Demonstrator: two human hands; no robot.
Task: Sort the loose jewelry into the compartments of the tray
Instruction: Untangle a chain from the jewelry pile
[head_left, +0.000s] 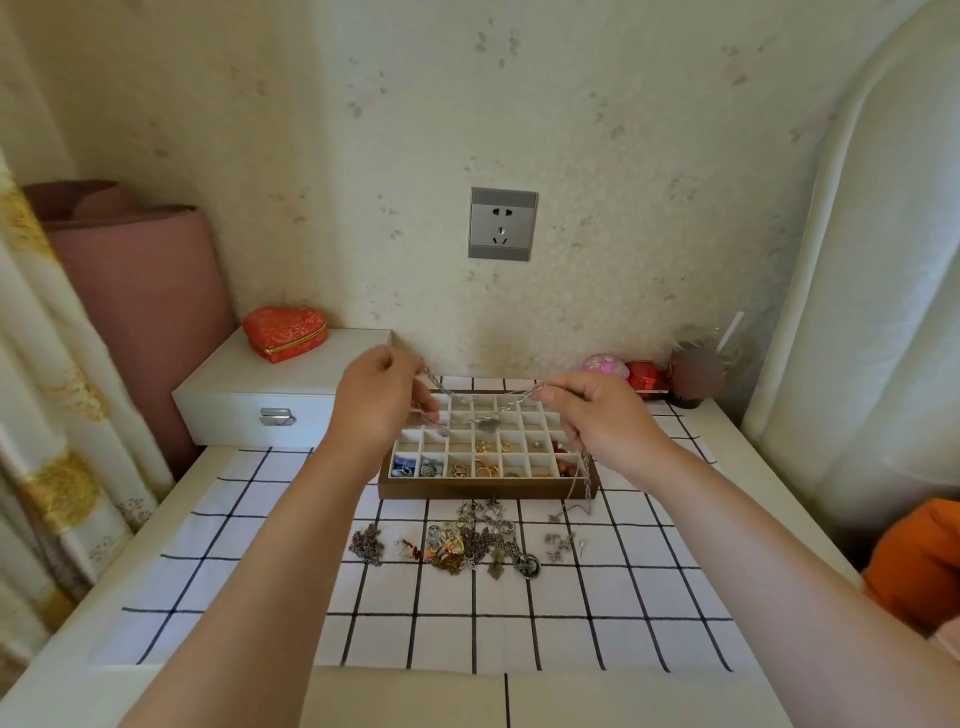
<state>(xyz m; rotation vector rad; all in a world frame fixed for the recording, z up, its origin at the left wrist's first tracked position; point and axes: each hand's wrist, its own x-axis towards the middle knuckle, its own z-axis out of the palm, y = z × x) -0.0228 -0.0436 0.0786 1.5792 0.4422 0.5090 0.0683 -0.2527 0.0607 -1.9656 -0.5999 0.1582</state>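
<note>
Two bare forearms reach in from the near edge toward the tray (483, 489), a wooden box of small white compartments that sits on a black-and-white checked cloth (519, 639) spread over the white worktop (93, 675). Above the tray's far rows, both hands hold one silver chain (511, 401) between them. The left hand (371, 402) pinches its end over the tray's left side with fingers curled. The right hand (605, 415) grips it over the tray's right side, and a loose length trails from this hand down past the tray's near right corner to the cloth. A small pendant (488, 425) hangs from the chain's middle, just above the compartments.

The tray's near rows hold blue pieces at the left, gold rings in the middle and red beads at the right. Just in front of the tray, a tangled pile of loose jewelry (467, 543) lies on the cloth, with a few small pieces apart on either side of it.

Left of the tray stands a white latched box (244, 395) with a red heart-shaped case (284, 332) on top. Behind the tray's right corner, against the wall, sit a pink ornament (604, 364) and a red one (647, 379). A grey wall socket (502, 223) is mounted above the tray.
</note>
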